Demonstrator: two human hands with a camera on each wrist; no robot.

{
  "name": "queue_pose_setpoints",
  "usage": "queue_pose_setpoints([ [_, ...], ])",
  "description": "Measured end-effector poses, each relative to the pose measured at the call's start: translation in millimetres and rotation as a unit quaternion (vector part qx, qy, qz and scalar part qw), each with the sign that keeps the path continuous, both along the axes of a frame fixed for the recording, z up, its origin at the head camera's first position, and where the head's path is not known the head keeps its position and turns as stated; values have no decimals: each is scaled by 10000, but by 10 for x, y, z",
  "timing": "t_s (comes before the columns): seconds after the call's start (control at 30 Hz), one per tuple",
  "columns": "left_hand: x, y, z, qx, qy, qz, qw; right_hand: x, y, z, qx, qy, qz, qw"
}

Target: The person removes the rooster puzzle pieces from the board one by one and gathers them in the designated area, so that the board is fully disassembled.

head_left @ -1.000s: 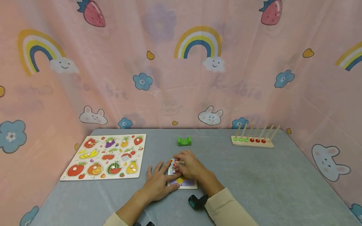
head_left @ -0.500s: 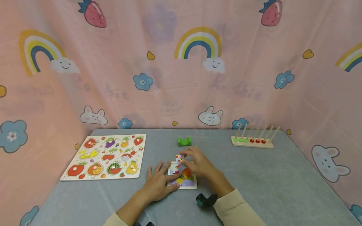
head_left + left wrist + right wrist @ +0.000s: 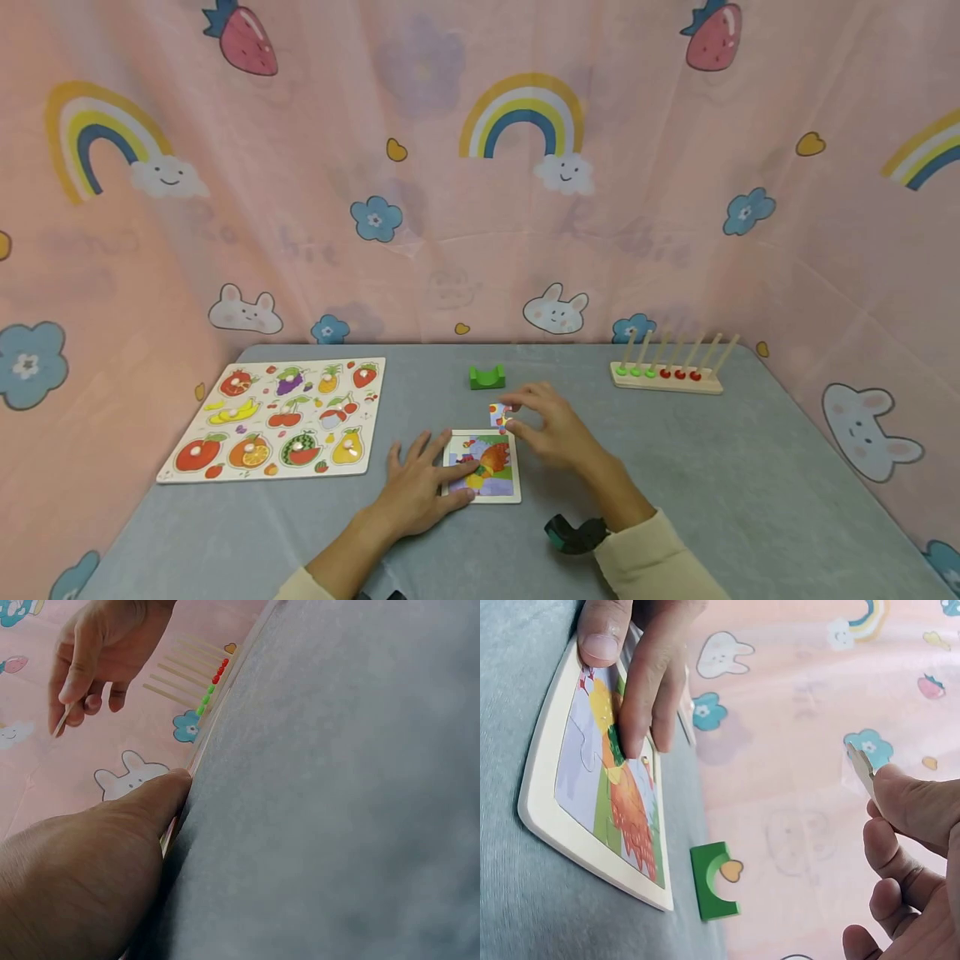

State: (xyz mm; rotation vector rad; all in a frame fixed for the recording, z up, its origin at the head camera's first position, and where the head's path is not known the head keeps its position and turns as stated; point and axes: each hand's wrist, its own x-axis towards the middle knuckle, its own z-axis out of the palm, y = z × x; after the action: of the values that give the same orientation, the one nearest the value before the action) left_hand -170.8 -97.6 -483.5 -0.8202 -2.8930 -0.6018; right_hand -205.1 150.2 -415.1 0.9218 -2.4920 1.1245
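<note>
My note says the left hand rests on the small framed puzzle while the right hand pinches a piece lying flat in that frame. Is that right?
Not quite: the piece isn't lying in the frame. The right wrist view shows the right hand holding it in the air, apart from the framed puzzle. The left hand does rest on the puzzle.

On the table (image 3: 750, 483), before the curtain (image 3: 480, 250), we saw the board (image 3: 277, 442) at the left of the frame and the puzzle (image 3: 495, 471) to its right, at lower centre. The left hand (image 3: 423, 492) rested on the puzzle's left side; the right hand (image 3: 551, 429) held the piece (image 3: 498, 415) just beyond its far edge. Behind the piece we found the block (image 3: 487, 378), and well right of that, near the table's far edge, the rack (image 3: 667, 383).
</note>
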Motion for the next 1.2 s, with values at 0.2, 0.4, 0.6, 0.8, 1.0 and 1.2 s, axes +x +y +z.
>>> queue_pose_setpoints([
  [0.2, -2, -6, 2, -3, -69, 12, 10000, 49, 106, 33, -83, -112, -106, 9998],
  [0.4, 8, -11, -4, 46, -42, 9, 10000, 85, 265, 74, -78, -97, -264, 9996],
  [0.6, 9, -13, -14, 114, 30, -17, 9999, 102, 412, 90, -90, -120, -429, 9990],
  [0.8, 3, -16, -6, 108, -63, -23, 9999, 86, 569, 62, -149, -93, -478, 9987],
  [1.0, 7, -18, -9, 58, -80, -8, 10000, 40, 719, -1, -156, 127, -525, 9984],
  [1.2, 8, -17, -10, 87, -59, -20, 9999, -23, 852, -69, -206, 340, -555, 9977],
])
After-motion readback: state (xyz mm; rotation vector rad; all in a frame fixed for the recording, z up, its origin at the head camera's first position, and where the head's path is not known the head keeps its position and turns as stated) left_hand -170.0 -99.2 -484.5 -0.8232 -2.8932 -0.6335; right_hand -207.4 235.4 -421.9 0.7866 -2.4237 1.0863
